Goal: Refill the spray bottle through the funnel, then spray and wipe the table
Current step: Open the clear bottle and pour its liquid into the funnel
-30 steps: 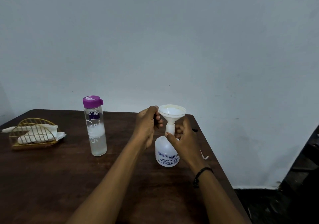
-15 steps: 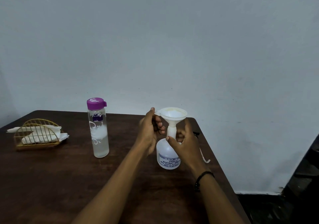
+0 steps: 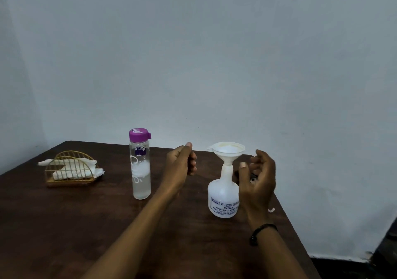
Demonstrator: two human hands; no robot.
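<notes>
Right now the white funnel (image 3: 227, 152) stands upright in the neck of the spray bottle (image 3: 223, 195), toward three o'clock on the dark table (image 3: 64, 225). Both hands hover beside it, holding nothing: the left hand (image 3: 180, 167) at its nine o'clock with fingers loosely curled, the right hand (image 3: 258, 177) at its three o'clock, fingers relaxed and apart. Further toward nine o'clock stands a purple-capped water bottle (image 3: 140, 167), then a wire napkin holder (image 3: 72, 169).

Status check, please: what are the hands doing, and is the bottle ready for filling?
Both hands, left and right, hold nothing. Funnel seated upright in spray bottle. Water bottle capped. Nothing in the way.
</notes>
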